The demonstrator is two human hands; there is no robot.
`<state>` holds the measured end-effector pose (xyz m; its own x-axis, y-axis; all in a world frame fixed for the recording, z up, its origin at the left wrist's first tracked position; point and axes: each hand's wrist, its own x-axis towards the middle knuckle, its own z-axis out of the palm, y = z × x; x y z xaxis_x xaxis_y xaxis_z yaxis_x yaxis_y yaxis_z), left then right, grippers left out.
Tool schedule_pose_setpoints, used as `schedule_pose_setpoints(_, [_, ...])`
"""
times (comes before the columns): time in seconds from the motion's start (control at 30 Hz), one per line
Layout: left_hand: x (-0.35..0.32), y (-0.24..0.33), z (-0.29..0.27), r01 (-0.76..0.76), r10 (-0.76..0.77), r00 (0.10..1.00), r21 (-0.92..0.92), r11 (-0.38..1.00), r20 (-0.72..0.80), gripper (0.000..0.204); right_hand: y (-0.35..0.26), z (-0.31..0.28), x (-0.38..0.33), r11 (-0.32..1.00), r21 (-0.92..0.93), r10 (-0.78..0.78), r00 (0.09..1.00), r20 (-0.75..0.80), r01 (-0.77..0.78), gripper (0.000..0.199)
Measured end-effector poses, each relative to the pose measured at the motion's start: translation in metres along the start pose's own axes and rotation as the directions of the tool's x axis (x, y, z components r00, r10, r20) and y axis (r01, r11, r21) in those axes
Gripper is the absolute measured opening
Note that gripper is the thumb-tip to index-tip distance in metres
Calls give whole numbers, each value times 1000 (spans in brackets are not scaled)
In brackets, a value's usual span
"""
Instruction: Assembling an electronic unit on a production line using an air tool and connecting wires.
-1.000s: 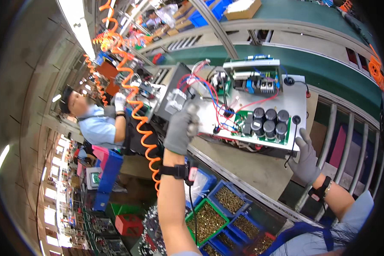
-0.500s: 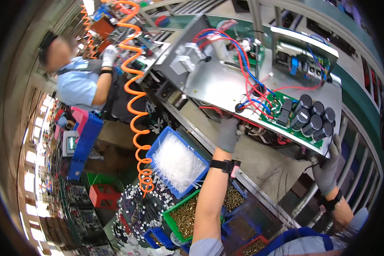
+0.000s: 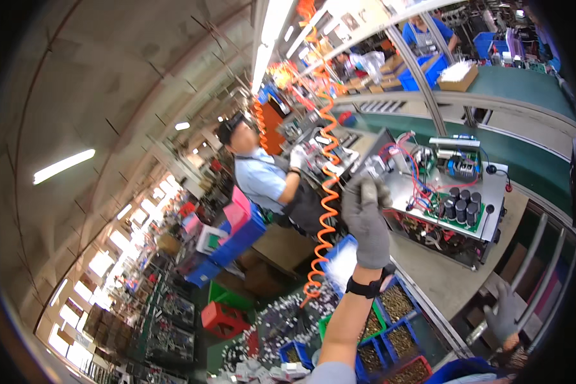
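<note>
– Both hands have left the unit (image 3: 445, 179): the left hand (image 3: 365, 221) was at its front edge half a second ago and is now raised, while the right hand (image 3: 502, 313) has come off its corner.
– Where's the unit, then?
– On the bench (image 3: 425, 275), mostly to the right of the left hand, plate side up, with black capacitors (image 3: 461, 211) and red and blue wires (image 3: 417, 185) on top.
– And the hands, are they together?
– No, well apart. The right has its fingers spread, near the rollers (image 3: 530, 253); I can't tell whether it touches one.
– Is the left holding anything?
– Can't tell. Its fingers are bent, in front of the unit's left end.
– What's around it?
– An orange hose (image 3: 326, 211) hangs to its left, beyond that a co-worker (image 3: 262, 179), and brassy parts (image 3: 398, 302) sit in trays below.
</note>
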<state>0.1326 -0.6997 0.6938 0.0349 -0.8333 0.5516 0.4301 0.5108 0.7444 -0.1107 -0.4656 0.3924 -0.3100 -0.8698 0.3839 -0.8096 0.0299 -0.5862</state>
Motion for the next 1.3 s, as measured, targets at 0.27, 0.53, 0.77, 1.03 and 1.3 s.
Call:
schedule_pose_setpoints(0.27, [-281, -94, 79, -265, -58, 248, 125, 956, 967, 31, 39, -67, -179, 937, -192, 337, 898, 282, -292, 29])
schedule_pose_setpoints(0.53, [-427, -152, 52, 103, -245, -177, 266, 959, 953, 27, -9, -125, -226, 795, -284, 605, 739, 296, -537, 43])
schedule_pose_setpoints(0.77, [-478, -151, 151, -21, -283, -463, 308, 951, 840, 30, 20, -183, -328, 464, -227, 885, 433, 173, -856, 41])
schedule_pose_setpoints(1.03, [-609, -273, 339, -488, 50, 12, -38, 872, 999, 58, 110, -244, -368, 584, 80, 807, 568, -162, -808, 50])
schedule_pose_setpoints(1.3, [-625, -204, 496, 651, -365, -303, 471, 596, 880, 18, 169, -294, -477, 575, 425, 813, 429, -395, -699, 42])
